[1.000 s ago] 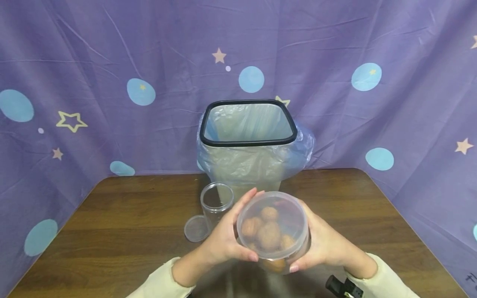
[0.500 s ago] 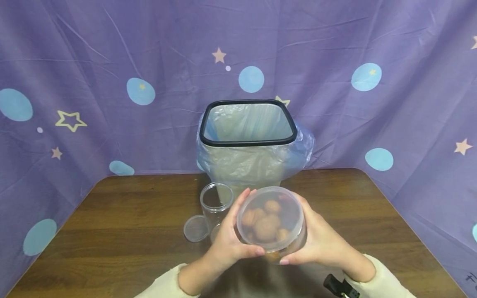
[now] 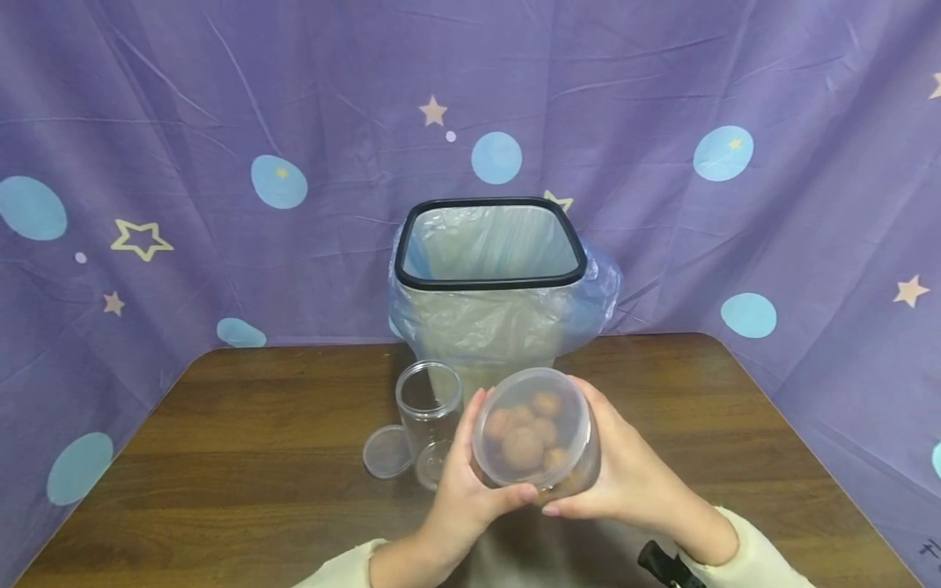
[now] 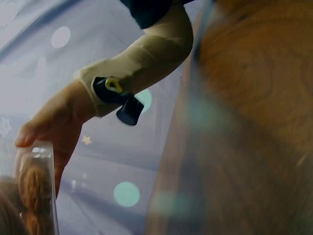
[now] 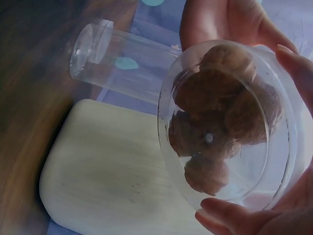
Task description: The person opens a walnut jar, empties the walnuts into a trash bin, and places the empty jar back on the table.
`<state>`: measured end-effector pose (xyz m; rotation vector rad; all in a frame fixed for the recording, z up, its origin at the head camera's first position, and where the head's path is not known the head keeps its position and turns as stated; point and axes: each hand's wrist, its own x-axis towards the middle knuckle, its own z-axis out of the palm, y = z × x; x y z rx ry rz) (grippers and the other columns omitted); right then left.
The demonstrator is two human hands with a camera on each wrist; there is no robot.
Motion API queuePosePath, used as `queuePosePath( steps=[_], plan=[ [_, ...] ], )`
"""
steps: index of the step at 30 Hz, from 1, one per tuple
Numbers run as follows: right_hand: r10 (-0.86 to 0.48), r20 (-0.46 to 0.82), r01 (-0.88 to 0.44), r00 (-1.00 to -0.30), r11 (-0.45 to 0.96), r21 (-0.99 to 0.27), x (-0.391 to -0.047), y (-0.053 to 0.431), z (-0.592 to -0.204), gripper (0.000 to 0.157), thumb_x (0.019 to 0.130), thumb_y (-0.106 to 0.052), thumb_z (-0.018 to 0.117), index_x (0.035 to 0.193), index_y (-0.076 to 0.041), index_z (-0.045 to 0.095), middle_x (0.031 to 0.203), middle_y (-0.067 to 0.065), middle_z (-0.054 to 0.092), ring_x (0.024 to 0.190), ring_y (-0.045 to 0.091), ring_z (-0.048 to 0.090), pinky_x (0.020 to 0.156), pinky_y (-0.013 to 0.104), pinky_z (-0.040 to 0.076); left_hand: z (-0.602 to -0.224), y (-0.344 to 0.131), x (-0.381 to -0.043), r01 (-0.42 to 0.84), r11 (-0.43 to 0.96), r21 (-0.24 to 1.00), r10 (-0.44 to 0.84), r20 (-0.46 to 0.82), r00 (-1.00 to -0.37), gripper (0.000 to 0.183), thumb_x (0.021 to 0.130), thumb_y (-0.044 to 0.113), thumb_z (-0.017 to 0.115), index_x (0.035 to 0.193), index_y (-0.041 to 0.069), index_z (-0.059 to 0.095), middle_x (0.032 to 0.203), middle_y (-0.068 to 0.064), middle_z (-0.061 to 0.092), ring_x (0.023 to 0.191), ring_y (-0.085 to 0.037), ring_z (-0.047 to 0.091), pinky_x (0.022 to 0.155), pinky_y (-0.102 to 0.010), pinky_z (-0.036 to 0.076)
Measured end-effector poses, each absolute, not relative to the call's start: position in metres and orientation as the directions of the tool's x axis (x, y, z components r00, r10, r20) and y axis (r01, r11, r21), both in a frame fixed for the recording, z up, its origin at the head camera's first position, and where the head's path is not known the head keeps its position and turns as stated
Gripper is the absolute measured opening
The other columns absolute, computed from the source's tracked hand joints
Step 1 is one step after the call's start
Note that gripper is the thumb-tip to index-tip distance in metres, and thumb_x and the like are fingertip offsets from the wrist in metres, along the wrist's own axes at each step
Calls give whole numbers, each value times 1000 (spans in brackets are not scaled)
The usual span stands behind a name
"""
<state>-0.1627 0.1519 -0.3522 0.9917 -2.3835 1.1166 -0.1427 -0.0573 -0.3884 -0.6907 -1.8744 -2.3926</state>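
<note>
Between both hands, above the table, is a clear plastic jar [image 3: 532, 433] with a translucent lid. Walnuts [image 5: 210, 122] fill part of it and show through its base in the right wrist view. My left hand [image 3: 470, 490] grips the jar's left side, thumb across the front. From the right, my right hand [image 3: 632, 469] grips it with its thumb near the left one. The jar leans, so its lid faces up toward the head camera. Left of the hands stands a second clear jar [image 3: 429, 416], uncovered, with a round clear lid [image 3: 388, 452] lying beside it.
Behind the hands stands a pale bin [image 3: 488, 318] with a black rim and a bluish plastic liner folded over its outside. The brown wooden table [image 3: 279, 457] ends in front of a purple curtain [image 3: 331, 106] with stars and dots.
The held jar has moved slightly up and away in the head view and tilted a little, with the walnuts shifting inside. Both hands keep their grip; the left forearm has shifted right.
</note>
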Motion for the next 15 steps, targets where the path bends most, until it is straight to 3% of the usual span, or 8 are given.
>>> queuePosePath(
  steps=[6, 10, 15],
  plan=[
    [-410, 588, -707, -697, 530, -468, -161, 149, -358, 123, 50, -50, 89, 145, -4, 27, 136, 12, 46, 115, 25, 51, 88, 49, 48, -393, -48, -139, 254, -314, 915, 186, 321, -929, 113, 71, 21, 83, 151, 11, 4, 155, -9, 21, 136, -26, 30, 106, -20, 31],
    [-395, 587, -692, -707, 557, -458, -161, 148, -360, 122, 51, -50, 89, 145, -3, 26, 136, 16, 44, 118, 29, 48, 90, 52, 47, -394, -43, -138, 241, -335, 911, 149, 303, -941, 111, 72, 19, 82, 151, 13, 5, 152, -9, 28, 136, -24, 31, 106, -20, 30],
    [-379, 575, -670, -725, 582, -460, -160, 147, -362, 121, 52, -49, 89, 145, -4, 26, 138, 17, 42, 120, 31, 47, 91, 53, 46, -396, -41, -138, 238, -334, 912, 139, 298, -945, 112, 73, 21, 82, 151, 11, 3, 153, -9, 25, 139, -24, 25, 108, -20, 27]
  ],
)
